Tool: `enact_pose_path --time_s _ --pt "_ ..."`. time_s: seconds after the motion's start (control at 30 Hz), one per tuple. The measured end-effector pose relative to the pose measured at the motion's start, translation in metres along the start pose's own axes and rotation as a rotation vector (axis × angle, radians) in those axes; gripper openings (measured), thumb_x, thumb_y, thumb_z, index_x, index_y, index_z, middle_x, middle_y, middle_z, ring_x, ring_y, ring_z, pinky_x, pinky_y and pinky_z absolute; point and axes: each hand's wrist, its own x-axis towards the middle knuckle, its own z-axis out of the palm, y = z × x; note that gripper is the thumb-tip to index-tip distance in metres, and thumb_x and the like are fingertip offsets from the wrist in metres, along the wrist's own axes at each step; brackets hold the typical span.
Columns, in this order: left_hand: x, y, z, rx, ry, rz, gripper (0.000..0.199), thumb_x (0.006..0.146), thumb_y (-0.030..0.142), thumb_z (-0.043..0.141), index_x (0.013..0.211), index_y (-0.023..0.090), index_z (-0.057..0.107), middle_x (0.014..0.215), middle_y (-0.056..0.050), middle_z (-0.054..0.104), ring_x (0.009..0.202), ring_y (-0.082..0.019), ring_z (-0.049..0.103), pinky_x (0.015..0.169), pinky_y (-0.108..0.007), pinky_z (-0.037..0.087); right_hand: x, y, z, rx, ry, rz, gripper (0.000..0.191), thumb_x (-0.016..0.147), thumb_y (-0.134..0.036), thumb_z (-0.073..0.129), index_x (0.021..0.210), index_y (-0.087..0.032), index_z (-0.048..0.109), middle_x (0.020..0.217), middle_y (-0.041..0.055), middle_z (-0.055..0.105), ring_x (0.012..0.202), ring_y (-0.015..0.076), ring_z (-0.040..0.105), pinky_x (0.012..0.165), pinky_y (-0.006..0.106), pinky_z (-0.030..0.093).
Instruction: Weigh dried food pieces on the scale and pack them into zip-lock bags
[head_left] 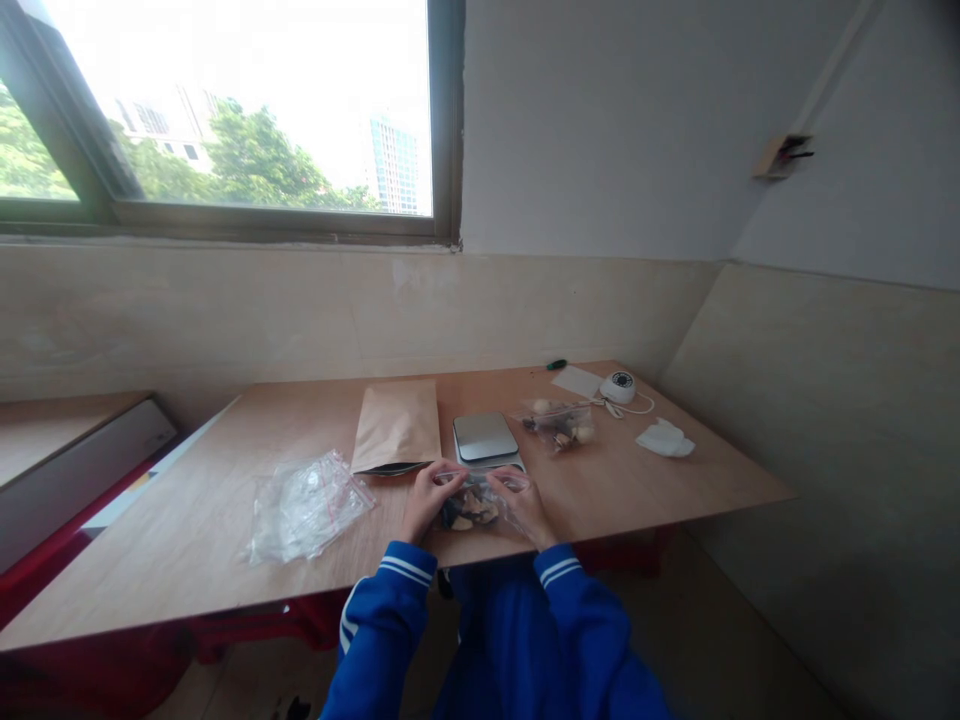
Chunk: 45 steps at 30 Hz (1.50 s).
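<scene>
Tabletop (615, 490), left hand (430, 494) facing right hand (528, 502), both pinching clear bag (474, 508)

We are facing a wide, grey-brown-framed glass window (247, 110), and a bright white sky (322, 50) is glowing behind leafy green trees (259, 155). A pale grey upper wall (600, 120) is rising above a beige lower wall (315, 310), and a light-brown wooden table (615, 485) is standing before them

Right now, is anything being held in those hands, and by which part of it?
Yes: a clear plastic bag of dark and pale pieces, held by its top edge; the left hand pinches one side, the right hand the other.
</scene>
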Motion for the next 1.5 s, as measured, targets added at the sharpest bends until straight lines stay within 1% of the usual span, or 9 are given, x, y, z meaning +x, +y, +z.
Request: enact_pose_path --time_s 0.13,0.27,0.43,0.57,0.83,1.07,1.2,1.33,1.5 --pt "0.000 -0.004 0.002 -0.036 0.020 -0.021 0.037 0.071 0.048 0.066 0.084 0.014 0.068 0.079 -0.007 0.068 0.073 -0.019 0.063 0.064 -0.027 0.050 -0.005 -0.008 -0.002 -0.165 0.071 -0.114 0.034 0.079 -0.046 0.059 0.100 -0.020 0.064 0.097 0.0077 0.065 0.090 0.0207 0.061 0.080 0.034 0.049" --pt "0.001 -0.007 0.003 0.000 0.025 0.003 0.036 0.071 0.048 0.066 0.084 0.014 0.068 0.078 -0.007 0.068 0.069 -0.017 0.062 0.060 -0.025 0.049 -0.009 -0.025 -0.004 -0.692 0.209 -0.383 0.029 0.082 -0.037 0.058 0.106 -0.022 0.063 0.104 0.0093 0.058 0.101 0.0244 0.054 0.092 0.041 0.040" --pt "0.001 -0.006 0.002 0.032 0.046 0.066 0.035 0.073 0.047 0.064 0.083 0.014 0.069 0.081 -0.007 0.069 0.069 -0.016 0.061 0.060 -0.024 0.047 -0.007 -0.056 0.014 -1.143 -0.012 -0.465 0.018 0.086 -0.024 0.054 0.100 -0.023 0.065 0.104 0.0080 0.062 0.101 0.0249 0.052 0.091 0.040 0.033" --pt "0.000 -0.005 0.002 0.060 0.060 0.086 0.034 0.073 0.047 0.065 0.083 0.015 0.069 0.082 -0.006 0.069 0.071 -0.016 0.060 0.060 -0.024 0.045 -0.001 -0.064 0.026 -1.171 -0.173 -0.461 0.011 0.088 -0.021 0.052 0.088 -0.021 0.063 0.090 0.0038 0.067 0.090 0.0204 0.056 0.087 0.035 0.031" --pt "-0.002 -0.003 0.003 0.087 0.052 0.140 0.032 0.074 0.046 0.065 0.079 0.015 0.069 0.078 -0.007 0.067 0.071 -0.017 0.059 0.065 -0.027 0.045 0.009 -0.060 0.022 -1.261 -0.196 -0.447 0.017 0.087 -0.011 0.049 0.080 -0.021 0.061 0.083 0.0024 0.069 0.084 0.0198 0.056 0.077 0.032 0.029" --pt "-0.002 -0.003 0.004 0.078 0.088 0.135 0.034 0.073 0.048 0.064 0.080 0.016 0.069 0.078 -0.006 0.068 0.069 -0.016 0.058 0.061 -0.025 0.044 0.012 -0.060 0.034 -1.384 -0.196 -0.471 0.017 0.080 -0.005 0.049 0.085 -0.019 0.059 0.088 0.0070 0.065 0.085 0.0221 0.053 0.077 0.033 0.029" --pt "-0.002 -0.004 0.003 0.073 0.094 0.139 0.031 0.075 0.046 0.063 0.082 0.016 0.068 0.080 -0.006 0.069 0.072 -0.017 0.060 0.063 -0.026 0.045 0.008 -0.059 0.034 -1.333 -0.192 -0.481 0.014 0.086 -0.010 0.048 0.087 -0.019 0.058 0.089 0.0054 0.065 0.085 0.0205 0.055 0.077 0.031 0.030" --pt "-0.002 -0.005 0.002 0.075 0.173 0.127 0.031 0.076 0.046 0.061 0.081 0.016 0.067 0.080 -0.005 0.068 0.071 -0.016 0.060 0.062 -0.026 0.045 0.007 -0.057 0.027 -1.319 -0.207 -0.522 0.018 0.094 -0.024 0.041 0.091 -0.019 0.058 0.090 0.0051 0.067 0.085 0.0201 0.057 0.077 0.031 0.031" --pt "-0.003 -0.004 0.004 0.069 0.191 0.120 0.034 0.074 0.048 0.063 0.080 0.016 0.068 0.078 -0.005 0.068 0.072 -0.017 0.060 0.062 -0.025 0.044 0.008 -0.059 0.016 -1.302 -0.247 -0.496 0.021 0.092 -0.019 0.044 0.084 -0.021 0.063 0.080 0.0030 0.069 0.079 0.0182 0.059 0.073 0.029 0.031"
